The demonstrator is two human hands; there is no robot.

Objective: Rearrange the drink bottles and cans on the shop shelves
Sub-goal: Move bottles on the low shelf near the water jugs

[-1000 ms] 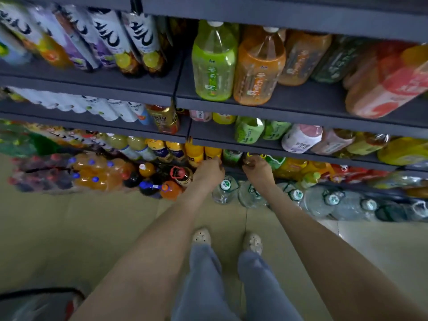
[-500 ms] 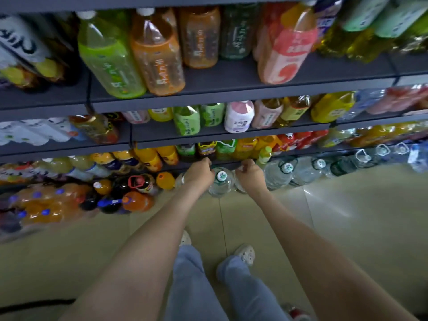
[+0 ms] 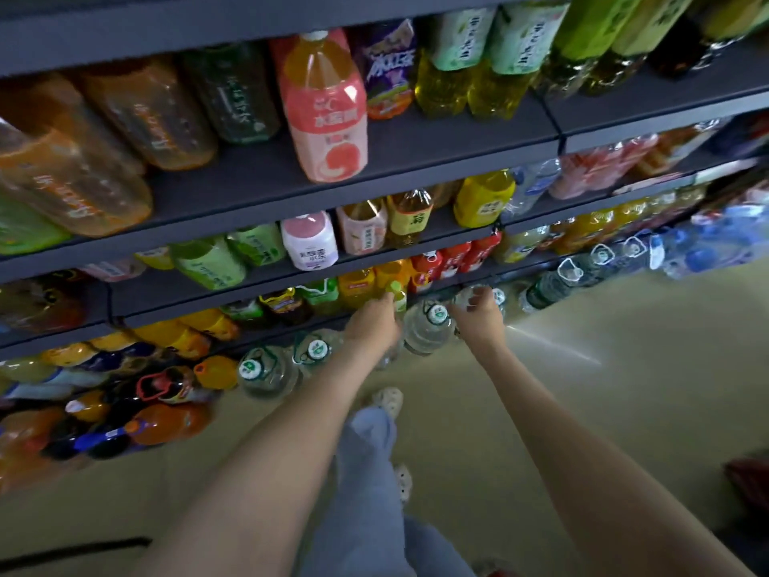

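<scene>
The person is standing in front of the dark shelves [image 3: 416,143] and is reaching both bare arms down toward the lowest rows. The left hand [image 3: 370,326] is pointing to 12 o'clock. Its fingers [image 3: 385,301] are lying against a small bottle with a light green cap [image 3: 398,297]. This bottle is standing upright at the front edge of a low shelf, just at 3 o'clock of the yellow bottles [image 3: 358,285] and at 7 o'clock of the red bottles [image 3: 453,256]. The back of the hand is hiding most of the fingers, so I cannot tell if they are spread or closing around the bottle.

The right hand [image 3: 478,318] is hanging at 3 o'clock of the left one. A large water jug [image 3: 426,331] with a white and green cap is standing in the bottom row between the two hands. The right fingers [image 3: 470,304] are curled and pressed together, with the nails showing, just over the top of another clear bottle. I cannot tell if they are pinching it.

Higher up, at 12 o'clock, a big pink bottle [image 3: 326,118] is standing near the shelf edge, and one shelf below it a white bottle with a pink cap [image 3: 310,245] is standing. At 6 o'clock the grey trousers [image 3: 368,472] and a light shoe [image 3: 389,397] are showing over the beige floor [image 3: 582,410].
</scene>
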